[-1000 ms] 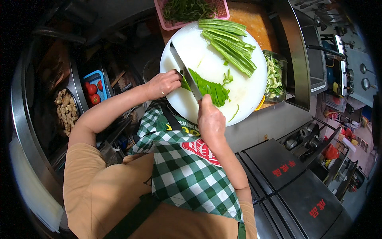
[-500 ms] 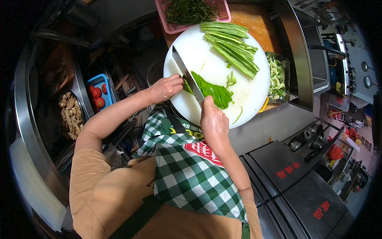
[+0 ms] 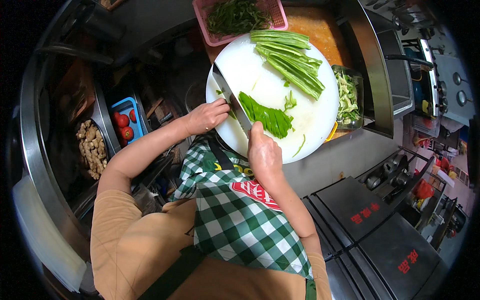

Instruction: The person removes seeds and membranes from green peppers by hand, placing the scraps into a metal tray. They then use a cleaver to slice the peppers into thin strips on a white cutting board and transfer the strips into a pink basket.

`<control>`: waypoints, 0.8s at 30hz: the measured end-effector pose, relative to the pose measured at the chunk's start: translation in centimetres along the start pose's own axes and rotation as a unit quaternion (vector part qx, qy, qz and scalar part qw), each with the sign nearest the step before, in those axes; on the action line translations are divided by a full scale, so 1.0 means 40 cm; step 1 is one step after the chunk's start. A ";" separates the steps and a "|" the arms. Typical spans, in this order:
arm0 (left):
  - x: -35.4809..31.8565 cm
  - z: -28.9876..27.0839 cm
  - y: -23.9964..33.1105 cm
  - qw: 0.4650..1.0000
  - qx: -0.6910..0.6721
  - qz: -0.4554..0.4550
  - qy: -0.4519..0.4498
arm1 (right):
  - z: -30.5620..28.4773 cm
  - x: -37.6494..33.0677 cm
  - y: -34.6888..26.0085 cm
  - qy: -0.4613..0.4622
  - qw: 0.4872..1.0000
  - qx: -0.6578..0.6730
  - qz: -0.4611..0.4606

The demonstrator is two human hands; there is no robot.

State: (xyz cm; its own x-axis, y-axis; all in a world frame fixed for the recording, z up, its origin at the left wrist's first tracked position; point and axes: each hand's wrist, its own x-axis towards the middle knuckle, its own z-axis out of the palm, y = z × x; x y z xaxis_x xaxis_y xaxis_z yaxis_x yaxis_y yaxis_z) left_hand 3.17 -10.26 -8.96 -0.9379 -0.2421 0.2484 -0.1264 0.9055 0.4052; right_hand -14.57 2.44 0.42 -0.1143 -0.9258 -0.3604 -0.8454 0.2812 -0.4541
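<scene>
A round white cutting board [image 3: 300, 130] lies on the counter ahead of me. My right hand [image 3: 263, 152] is shut on the handle of a cleaver [image 3: 231, 97], whose blade runs up and left across the board. Just right of the blade lies a stack of flat green leaves [image 3: 265, 116]. My left hand [image 3: 206, 116] rests on the board's near left edge, fingers bent, fingertips by the blade and a few green scraps. Long green stalks [image 3: 290, 67] lie across the far part of the board.
A pink basket of dark greens [image 3: 237, 17] sits beyond the board, and a clear tub of cut greens [image 3: 347, 97] to its right. At left are a blue tray of tomatoes [image 3: 123, 125] and a pan of ginger [image 3: 90, 147]. Black appliances [image 3: 380, 235] stand at lower right.
The cleaver has shifted a little along the green leaves. Both hands stay at the board's near edge; the whole view has drifted slightly.
</scene>
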 end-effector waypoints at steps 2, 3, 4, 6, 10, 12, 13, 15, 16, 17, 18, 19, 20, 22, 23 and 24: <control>-0.004 -0.001 0.003 1.000 0.008 0.007 0.009 | -0.007 -0.008 -0.007 -0.006 1.000 0.004 0.005; -0.003 -0.001 0.004 1.000 0.012 0.013 0.014 | 0.010 -0.013 -0.003 0.000 1.000 0.002 0.005; -0.004 0.002 0.005 1.000 0.010 0.015 0.018 | 0.039 -0.015 0.010 0.007 1.000 0.000 0.005; -0.005 0.002 0.009 0.999 0.008 0.017 0.027 | 0.033 -0.008 0.008 0.005 1.000 0.015 0.016; 0.000 -0.006 0.012 0.998 0.028 0.020 0.058 | 0.008 -0.012 0.013 0.033 0.999 0.022 -0.014; 0.002 -0.004 0.005 0.998 0.019 0.016 0.057 | 0.051 -0.015 0.030 0.041 0.999 0.032 -0.007; 0.008 -0.004 0.001 0.997 0.024 0.018 0.069 | 0.066 -0.015 0.041 0.048 0.998 0.037 -0.003; 0.009 -0.003 0.005 0.995 0.034 0.015 0.094 | 0.044 -0.012 0.048 0.063 0.996 0.060 -0.006; -0.001 0.011 0.004 0.997 0.026 -0.014 0.074 | 0.031 -0.016 0.061 0.062 0.996 0.060 -0.007; 0.009 0.010 0.014 0.992 0.054 -0.043 0.105 | 0.021 -0.017 0.075 0.060 0.996 0.061 -0.009; 0.021 0.009 0.025 0.985 0.081 -0.070 0.137 | 0.015 -0.039 0.087 0.063 0.995 0.071 0.022; 0.035 0.009 0.028 0.975 0.107 -0.098 0.168 | 0.011 -0.066 0.106 0.116 0.990 0.074 0.038; 0.021 0.039 0.022 0.968 0.076 -0.170 0.166 | 0.010 -0.098 0.128 0.163 0.982 0.076 0.051; 0.062 0.069 0.051 0.946 0.077 -0.266 0.169 | -0.007 -0.156 0.164 0.216 0.968 0.051 0.115; 0.088 0.082 0.065 0.931 0.078 -0.312 0.170 | -0.022 -0.181 0.176 0.223 0.960 0.026 0.167; 0.102 0.104 0.068 0.933 0.085 -0.331 0.110 | -0.022 -0.200 0.190 0.234 0.951 0.013 0.201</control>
State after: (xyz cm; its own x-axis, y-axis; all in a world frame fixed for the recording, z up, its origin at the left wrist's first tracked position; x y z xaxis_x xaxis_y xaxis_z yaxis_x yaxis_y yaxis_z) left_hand -2.34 -7.32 -10.49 -0.5489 -0.8172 0.1756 -0.7219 0.5694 0.3931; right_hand -20.56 11.74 0.57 -0.6506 -0.7514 -0.1103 -0.6715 0.6369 -0.3787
